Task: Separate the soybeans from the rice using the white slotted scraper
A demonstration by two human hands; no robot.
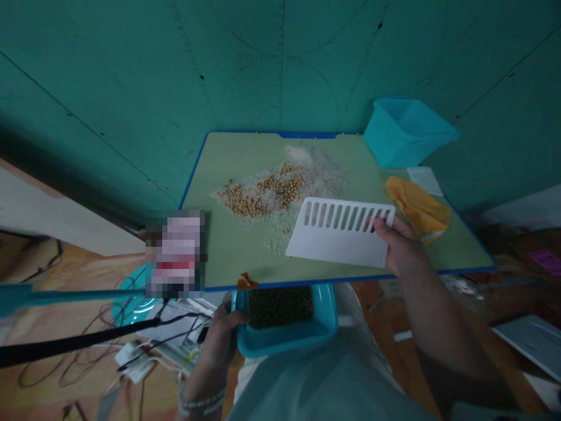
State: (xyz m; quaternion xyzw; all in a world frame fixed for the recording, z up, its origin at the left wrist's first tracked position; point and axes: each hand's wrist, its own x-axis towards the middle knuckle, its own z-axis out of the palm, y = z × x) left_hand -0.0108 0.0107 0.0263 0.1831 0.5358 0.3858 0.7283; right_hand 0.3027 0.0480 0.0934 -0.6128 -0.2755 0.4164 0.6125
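My right hand (402, 244) grips the right end of a white slotted plastic plate (337, 241), tilted over the board (232, 251). Left of the plate, yellow beans (287, 186) that look like soybeans lie spread out, mixed with white rice-like grains (324, 174). Below the board's near edge, my left hand (225, 327) holds the left rim of a turquoise bin (289, 344), thumb over the rim. Small dark green beans (280, 310) cover part of the bin's bottom. The board hides the bin's far side.
Another turquoise bin (405, 134) stands at the back right corner, near a yellow cloth (418, 204) and a white sheet (424, 178). A brown scrap (246, 282) lies at the near edge. A pixelated item (177, 251) is at the left; cables and a power strip (134, 359) lie below.
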